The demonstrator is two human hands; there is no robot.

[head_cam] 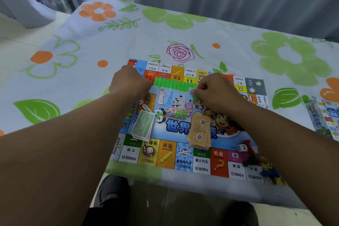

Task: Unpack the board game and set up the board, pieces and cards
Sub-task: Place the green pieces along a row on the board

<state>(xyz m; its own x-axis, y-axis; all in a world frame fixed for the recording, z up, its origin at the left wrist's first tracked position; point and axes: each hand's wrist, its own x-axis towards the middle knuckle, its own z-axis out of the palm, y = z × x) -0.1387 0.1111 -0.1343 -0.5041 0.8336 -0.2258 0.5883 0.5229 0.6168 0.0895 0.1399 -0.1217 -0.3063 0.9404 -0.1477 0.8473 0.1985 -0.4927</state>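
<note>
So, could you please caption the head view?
Left hand and right hand flank a row of green houses on the game board.

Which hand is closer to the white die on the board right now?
Right. The right hand is beyond the white die, at the right end of the green houses; the left hand is at that row's left end, much farther off.

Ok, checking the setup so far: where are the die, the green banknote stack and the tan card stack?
die (242, 147), head view, white front face
green banknote stack (143, 124), head view, middle of top note
tan card stack (199, 130), head view, middle of top card
</note>
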